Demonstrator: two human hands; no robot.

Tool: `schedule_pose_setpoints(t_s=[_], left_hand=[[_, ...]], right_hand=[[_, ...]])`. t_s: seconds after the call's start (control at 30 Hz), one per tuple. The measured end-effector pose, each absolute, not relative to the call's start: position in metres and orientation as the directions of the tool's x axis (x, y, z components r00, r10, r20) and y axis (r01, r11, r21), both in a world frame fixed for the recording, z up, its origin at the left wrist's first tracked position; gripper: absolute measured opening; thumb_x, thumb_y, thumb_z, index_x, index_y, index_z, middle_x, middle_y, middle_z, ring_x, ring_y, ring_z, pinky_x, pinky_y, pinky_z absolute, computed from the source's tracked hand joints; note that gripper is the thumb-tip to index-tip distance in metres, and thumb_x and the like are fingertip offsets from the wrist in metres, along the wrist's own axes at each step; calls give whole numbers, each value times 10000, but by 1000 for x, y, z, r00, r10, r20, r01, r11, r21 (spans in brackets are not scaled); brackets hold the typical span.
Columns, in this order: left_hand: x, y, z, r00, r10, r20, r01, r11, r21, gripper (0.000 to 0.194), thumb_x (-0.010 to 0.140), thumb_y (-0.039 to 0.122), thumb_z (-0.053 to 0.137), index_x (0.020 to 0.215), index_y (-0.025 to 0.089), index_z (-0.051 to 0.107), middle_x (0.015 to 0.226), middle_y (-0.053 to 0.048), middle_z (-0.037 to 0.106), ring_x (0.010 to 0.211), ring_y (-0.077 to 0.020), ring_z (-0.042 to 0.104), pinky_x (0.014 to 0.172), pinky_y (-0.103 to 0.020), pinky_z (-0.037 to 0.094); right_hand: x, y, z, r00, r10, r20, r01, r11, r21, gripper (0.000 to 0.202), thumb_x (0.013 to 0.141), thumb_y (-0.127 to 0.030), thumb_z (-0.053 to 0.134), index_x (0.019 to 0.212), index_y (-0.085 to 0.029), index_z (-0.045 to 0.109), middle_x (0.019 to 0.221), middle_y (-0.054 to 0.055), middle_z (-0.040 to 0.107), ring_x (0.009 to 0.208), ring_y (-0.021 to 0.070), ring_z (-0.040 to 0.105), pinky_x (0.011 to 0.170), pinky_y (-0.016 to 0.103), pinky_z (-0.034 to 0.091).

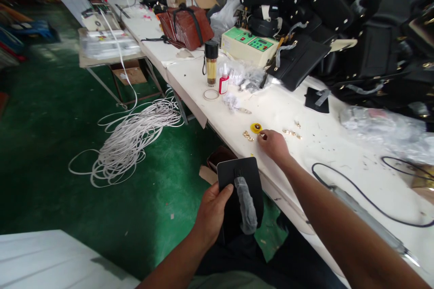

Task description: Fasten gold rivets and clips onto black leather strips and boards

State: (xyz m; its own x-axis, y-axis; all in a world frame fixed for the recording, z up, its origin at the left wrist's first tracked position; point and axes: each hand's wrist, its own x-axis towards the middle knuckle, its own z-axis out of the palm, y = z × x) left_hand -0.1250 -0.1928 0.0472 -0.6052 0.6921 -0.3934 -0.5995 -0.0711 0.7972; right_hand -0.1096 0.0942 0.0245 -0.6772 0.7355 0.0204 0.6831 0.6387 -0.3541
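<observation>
Low in front of the table, my left hand (213,212) grips a black leather flap (233,169) by its left edge, thumb on top. A strip wrapped in clear plastic (247,205) is fixed down the flap's face. Over at the table's near edge, my right hand (274,144) is closed in a pinch, its fingertips at a small yellow dish (256,127) with something dark in it. What the fingertips hold is too small to make out. Small gold fittings (248,136) lie left of that hand, and several more gold fittings (292,133) lie right of it.
Black bags (366,45) are heaped at the back right. Behind the dish stand a red bottle (224,82), a drink flask (211,65) and a green-topped control box (249,45). A corded electric screwdriver (369,221) lies at right. Coiled white cord (135,131) covers the floor at left.
</observation>
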Motion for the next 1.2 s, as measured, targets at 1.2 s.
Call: schedule_pose_setpoints(t_s=[1.2], left_hand=[[-75,-189,93,-700,661,-271,-206,177,963,385,844,440,777,1116,167,781,1036,-53,807,970,-241,734,853,-310,584]], right_hand=[[34,-72,85,-572,763,301,109,435,-894,43,894,-260,744,914,-247,780,875,15,777,766,180,717,753,313,596]])
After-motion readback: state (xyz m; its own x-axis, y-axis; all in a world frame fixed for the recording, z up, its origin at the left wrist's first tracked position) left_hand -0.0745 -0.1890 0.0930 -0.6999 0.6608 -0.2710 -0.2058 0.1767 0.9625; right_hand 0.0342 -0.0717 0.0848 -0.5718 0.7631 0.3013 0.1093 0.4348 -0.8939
